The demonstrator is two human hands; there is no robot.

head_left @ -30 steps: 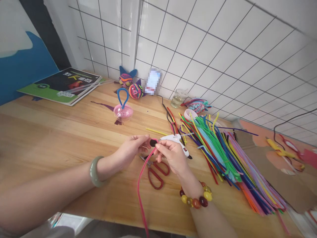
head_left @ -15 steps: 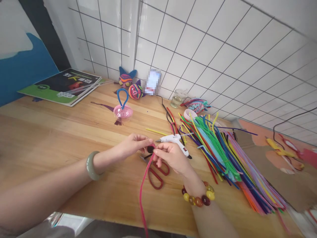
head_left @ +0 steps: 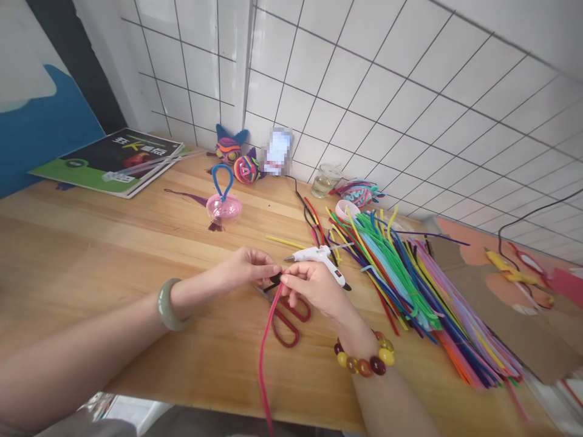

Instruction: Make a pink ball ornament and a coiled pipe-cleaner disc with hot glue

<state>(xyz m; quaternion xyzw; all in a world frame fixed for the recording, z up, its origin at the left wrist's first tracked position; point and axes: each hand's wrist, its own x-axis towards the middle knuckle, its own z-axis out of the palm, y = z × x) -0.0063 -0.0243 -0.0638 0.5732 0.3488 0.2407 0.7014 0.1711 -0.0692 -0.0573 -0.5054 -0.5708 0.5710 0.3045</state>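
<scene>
My left hand (head_left: pixel 252 267) is closed in a pinch on a small black coil (head_left: pixel 275 278), mostly covered by the fingertips. A long pink pipe cleaner (head_left: pixel 263 352) runs from the coil down past the table's front edge. My right hand (head_left: pixel 312 285) pinches this pipe cleaner near its upper end, thumb against forefinger, touching the left fingertips. Beneath both hands lie scissors with red handles (head_left: pixel 286 331), their blades partly hidden. Just beyond the right hand rests a white glue gun (head_left: pixel 316 255), its nozzle pointing left.
Bundles of coloured pipe cleaners (head_left: pixel 401 279) spread over the right side. A pink clear-topped piece with a blue loop (head_left: pixel 224 207) lies beyond the left hand. Along the wall stand wrapped figures (head_left: pixel 230 147), a phone (head_left: pixel 278 150) and a glass jar (head_left: pixel 325 181). A book (head_left: pixel 113 161) lies back left.
Pink showing over the top of the black coil half a second ago is now hidden by my fingers. Both hands stay nearly in place, and the view shifts slightly.
</scene>
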